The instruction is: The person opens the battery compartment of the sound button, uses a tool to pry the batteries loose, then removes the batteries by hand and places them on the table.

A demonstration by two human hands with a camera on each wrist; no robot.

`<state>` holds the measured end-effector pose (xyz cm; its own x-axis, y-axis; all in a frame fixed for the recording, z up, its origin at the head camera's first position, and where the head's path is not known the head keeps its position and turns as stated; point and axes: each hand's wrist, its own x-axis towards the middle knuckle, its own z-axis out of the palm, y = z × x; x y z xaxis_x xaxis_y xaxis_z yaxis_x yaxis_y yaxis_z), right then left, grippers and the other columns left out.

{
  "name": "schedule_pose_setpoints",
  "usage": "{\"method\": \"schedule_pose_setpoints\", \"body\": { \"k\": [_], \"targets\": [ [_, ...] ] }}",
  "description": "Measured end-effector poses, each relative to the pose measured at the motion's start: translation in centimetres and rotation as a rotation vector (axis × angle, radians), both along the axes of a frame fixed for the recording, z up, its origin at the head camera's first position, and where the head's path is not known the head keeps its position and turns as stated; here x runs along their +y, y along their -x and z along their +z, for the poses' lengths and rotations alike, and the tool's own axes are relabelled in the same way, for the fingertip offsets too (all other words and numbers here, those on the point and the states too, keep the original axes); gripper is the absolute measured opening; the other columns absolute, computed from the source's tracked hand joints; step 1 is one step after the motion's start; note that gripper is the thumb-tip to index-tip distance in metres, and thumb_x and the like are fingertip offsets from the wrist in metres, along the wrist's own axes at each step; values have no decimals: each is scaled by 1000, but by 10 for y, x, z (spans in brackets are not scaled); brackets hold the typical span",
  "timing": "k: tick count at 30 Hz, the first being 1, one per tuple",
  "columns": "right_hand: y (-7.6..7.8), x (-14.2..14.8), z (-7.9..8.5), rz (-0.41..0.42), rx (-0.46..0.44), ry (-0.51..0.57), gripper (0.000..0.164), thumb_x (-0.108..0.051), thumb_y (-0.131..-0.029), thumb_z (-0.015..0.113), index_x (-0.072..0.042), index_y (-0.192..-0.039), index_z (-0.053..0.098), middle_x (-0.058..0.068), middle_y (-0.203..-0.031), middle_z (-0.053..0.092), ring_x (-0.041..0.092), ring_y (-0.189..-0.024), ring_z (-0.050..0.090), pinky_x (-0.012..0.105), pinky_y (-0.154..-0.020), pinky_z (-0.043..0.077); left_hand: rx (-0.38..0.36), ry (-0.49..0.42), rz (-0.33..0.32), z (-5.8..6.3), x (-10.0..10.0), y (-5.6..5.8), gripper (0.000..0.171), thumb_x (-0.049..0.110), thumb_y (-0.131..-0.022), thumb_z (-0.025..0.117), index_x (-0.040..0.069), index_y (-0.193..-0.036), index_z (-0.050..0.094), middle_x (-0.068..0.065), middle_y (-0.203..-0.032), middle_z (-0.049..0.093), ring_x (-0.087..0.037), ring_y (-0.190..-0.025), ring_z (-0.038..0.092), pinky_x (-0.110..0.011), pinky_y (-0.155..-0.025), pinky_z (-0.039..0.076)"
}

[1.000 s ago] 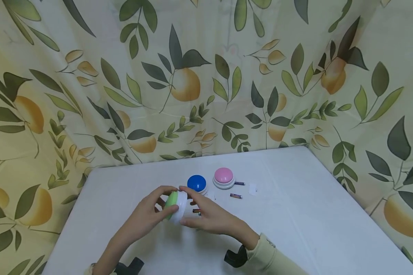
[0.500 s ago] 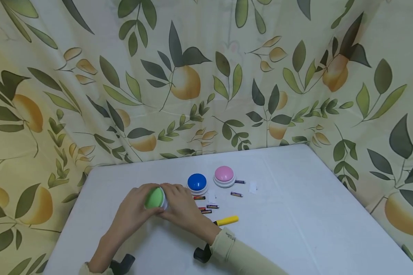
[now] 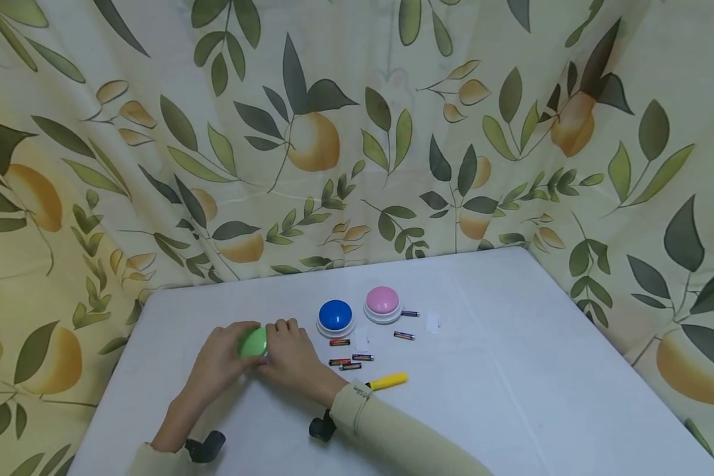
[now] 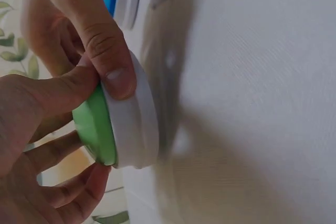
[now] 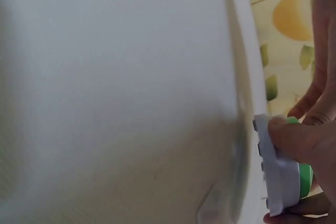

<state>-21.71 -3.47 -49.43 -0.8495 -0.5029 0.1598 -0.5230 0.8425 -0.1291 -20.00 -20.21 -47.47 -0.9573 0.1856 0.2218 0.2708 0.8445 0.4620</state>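
Note:
A round push button with a green cap (image 3: 252,342) and a white base (image 4: 131,129) is held between both hands at the table's left part. My left hand (image 3: 220,357) grips the green cap, its thumb on one side and fingers on the other. My right hand (image 3: 294,360) pinches the white base; its thumb (image 4: 119,80) lies on the base's side in the left wrist view. In the right wrist view small dark spots dot the base's underside rim (image 5: 259,148). The cap faces up. Whether the base touches the table I cannot tell.
A blue button (image 3: 335,315) and a pink button (image 3: 383,301) stand farther back. Several small batteries (image 3: 363,357) lie right of my hands, with small white pieces (image 3: 432,322). A yellow-handled tool (image 3: 389,381) lies near my right sleeve, its dark end partly hidden.
Both hands have carried the green-capped button left and lowered it towards the table. Its cap has turned from facing left to facing up. The yellow-handled tool and more batteries have come into sight.

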Motion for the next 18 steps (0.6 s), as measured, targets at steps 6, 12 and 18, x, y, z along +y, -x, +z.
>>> {"method": "schedule_pose_setpoints", "body": {
  "k": [6,12,18],
  "targets": [
    [3,-4,-2,16,-65,54,68,-59,-93,71,-5,-133,61,3,-113,68,13,-95,53,18,-71,53,-14,-7,2,-9,-3,6,63,22,-73,95,4,-128,70,-14,-120,75,-31,-99,64,-47,-86,52],
    [3,-3,-2,2,-177,136,64,-55,-93,74,-8,-134,60,2,-111,70,11,-91,54,19,-66,53,12,0,3,-14,-2,7,59,20,-72,94,5,-124,71,-13,-119,76,-31,-99,63,-45,-85,50],
    [6,6,0,36,-205,124,56,-44,-96,73,-8,-137,60,3,-119,72,13,-97,58,23,-76,59,6,13,15,-16,0,4,57,21,-77,92,8,-128,69,-13,-125,74,-37,-109,62,-50,-87,53]
  ]
}}
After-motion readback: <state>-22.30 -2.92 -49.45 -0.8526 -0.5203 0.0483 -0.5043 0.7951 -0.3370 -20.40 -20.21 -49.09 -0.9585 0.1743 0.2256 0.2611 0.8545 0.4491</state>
